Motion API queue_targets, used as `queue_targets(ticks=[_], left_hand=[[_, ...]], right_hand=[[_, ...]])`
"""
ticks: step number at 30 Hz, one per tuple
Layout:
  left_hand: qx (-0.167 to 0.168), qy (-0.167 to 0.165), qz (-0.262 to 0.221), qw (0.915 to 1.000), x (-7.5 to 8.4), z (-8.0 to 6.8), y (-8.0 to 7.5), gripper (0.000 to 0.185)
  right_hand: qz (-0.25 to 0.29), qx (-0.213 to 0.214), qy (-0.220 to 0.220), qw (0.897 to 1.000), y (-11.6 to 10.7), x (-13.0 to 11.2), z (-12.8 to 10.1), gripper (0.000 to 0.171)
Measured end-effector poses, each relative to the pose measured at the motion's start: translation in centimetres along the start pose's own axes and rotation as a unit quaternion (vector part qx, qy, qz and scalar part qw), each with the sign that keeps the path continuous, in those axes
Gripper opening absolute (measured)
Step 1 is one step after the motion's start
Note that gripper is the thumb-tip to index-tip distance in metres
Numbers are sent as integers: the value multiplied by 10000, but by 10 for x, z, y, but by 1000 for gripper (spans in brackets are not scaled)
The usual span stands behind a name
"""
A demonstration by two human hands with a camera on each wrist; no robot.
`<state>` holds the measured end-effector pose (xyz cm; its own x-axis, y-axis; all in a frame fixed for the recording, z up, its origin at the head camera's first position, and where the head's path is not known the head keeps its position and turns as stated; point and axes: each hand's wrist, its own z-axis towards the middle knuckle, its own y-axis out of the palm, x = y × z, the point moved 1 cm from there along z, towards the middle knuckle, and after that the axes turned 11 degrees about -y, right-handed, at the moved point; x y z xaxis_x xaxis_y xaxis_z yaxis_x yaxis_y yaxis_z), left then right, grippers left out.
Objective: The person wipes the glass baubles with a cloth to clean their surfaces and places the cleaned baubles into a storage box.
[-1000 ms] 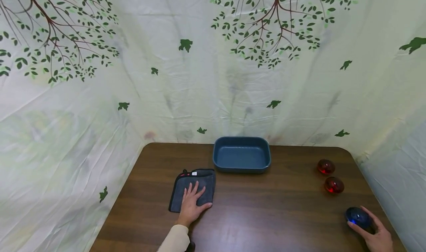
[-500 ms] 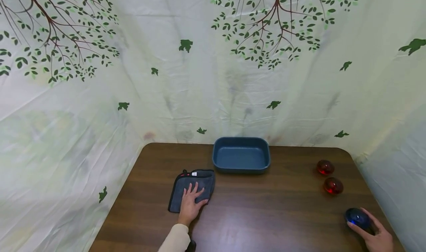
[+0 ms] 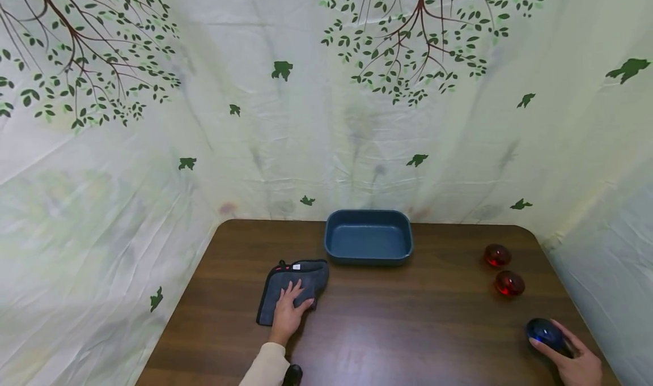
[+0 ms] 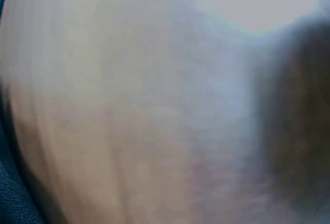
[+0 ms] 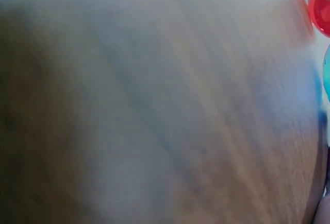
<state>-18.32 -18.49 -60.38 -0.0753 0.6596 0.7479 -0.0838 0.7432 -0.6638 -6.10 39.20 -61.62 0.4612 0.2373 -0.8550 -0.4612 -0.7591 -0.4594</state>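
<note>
pinched a fold of the dark grey pouch (image 3: 313, 276) between thumb and fingers of the left grip (image 3: 287, 314), on the left half of the tabletop (image 3: 408, 312), near the blue tray (image 3: 368, 236). held the glassy blue ball (image 3: 543, 333) between thumb and fingers of the right grip (image 3: 579, 361), beside the tabletop's right edge, nearer than both red balls (image 3: 509, 284).
</note>
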Motion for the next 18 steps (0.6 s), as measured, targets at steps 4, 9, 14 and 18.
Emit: queue_targets(ticks=[4,9,14,18], left_hand=[[69,-383,-127,9992,3,-1,-6,49],[281,-549,-310,9976,4,-3,-13,46],[504,-615,-889,9929,4,-4,-21,45],[634,-748,-1398,9853,6,-3,-29,44]], right_hand=[[43,-6,34,10000,0,-2,-2,89],[900,-5,201,9957,2,-6,-9,87],[1066,-44,92,9943,9,-18,-19,88],[1159,-157,-480,9920,22,-30,-29,82]])
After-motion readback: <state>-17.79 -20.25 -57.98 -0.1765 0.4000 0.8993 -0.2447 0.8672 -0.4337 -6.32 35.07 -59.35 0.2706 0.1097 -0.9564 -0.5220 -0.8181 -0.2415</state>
